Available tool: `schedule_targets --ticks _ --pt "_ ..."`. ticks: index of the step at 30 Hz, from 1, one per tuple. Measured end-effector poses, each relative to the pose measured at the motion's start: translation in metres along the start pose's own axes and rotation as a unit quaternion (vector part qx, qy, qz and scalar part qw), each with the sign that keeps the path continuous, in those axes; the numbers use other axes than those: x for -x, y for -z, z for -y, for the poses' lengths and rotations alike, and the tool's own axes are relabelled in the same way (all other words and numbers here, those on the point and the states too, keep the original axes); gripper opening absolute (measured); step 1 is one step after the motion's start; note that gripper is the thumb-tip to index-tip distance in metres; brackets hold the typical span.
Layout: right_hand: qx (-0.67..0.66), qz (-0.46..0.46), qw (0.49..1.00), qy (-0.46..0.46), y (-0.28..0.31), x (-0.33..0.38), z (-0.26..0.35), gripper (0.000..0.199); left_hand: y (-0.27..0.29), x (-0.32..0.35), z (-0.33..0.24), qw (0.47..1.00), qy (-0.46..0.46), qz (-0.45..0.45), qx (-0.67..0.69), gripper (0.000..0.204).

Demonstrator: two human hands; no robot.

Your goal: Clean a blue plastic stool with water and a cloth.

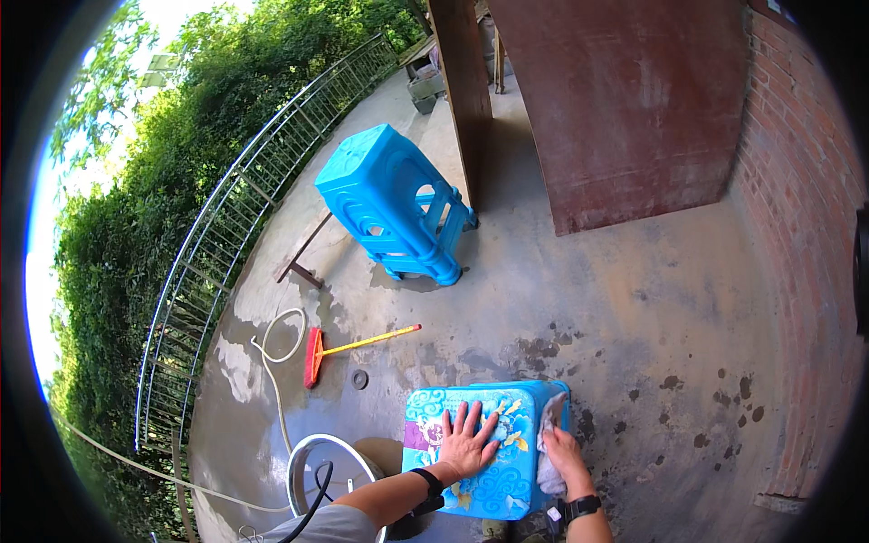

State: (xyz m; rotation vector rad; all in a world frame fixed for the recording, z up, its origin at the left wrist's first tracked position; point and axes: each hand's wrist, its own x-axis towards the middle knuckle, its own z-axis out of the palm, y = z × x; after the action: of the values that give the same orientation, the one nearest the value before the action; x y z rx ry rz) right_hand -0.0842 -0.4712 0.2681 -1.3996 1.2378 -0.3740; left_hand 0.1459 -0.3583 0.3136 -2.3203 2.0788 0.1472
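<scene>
The patterned blue stool (502, 487) sits on the floor (652, 326) below me. I rest the left hand (466, 448) flat on top, fingers spread, holding nothing; the right hand (567, 457) curls around a pale cloth (548, 427) against its right side. Beyond stands a plain blue stool (389, 204).

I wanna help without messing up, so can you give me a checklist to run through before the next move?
1. Left fingers on the patterned blue stool: ok, spread flat on its top.
2. Right fingers on the cloth: ok, holding it against the stool's right side.
3. Floor dry: not ok, there are dark, wet-looking patches.
4. Broom put away: not ok, it's lying on the floor.
5. Other blue stool out of the way: ok, it stands upright, farther off.
6. Water in the bucket: cannot tell, the left arm covers part of it.
</scene>
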Motion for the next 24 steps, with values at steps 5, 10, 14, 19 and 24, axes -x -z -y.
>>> schedule_targets --ticks 5,10,14,19,24 --pt "0.01 0.001 0.999 -0.037 -0.004 0.089 -0.019 0.044 0.007 -0.003 0.001 1.0 -0.004 -0.003 0.011 0.065" --pt "-0.209 -0.013 0.976 -0.062 0.007 0.125 0.042 0.044 0.011 -0.003 0.006 1.0 -0.003 -0.001 0.012 0.065" --pt "-0.523 -0.041 0.851 -0.019 0.001 0.146 0.127 0.047 0.013 -0.005 0.004 1.0 -0.004 0.001 0.004 0.065" --pt "-0.359 -0.094 0.928 0.037 -0.03 0.135 0.149 0.045 0.002 -0.002 0.014 1.0 -0.014 0.003 0.007 0.067" --pt "0.27 -0.175 0.941 0.107 -0.038 0.12 0.127 0.045 0.006 -0.003 0.014 0.999 -0.011 0.046 -0.019 0.067"
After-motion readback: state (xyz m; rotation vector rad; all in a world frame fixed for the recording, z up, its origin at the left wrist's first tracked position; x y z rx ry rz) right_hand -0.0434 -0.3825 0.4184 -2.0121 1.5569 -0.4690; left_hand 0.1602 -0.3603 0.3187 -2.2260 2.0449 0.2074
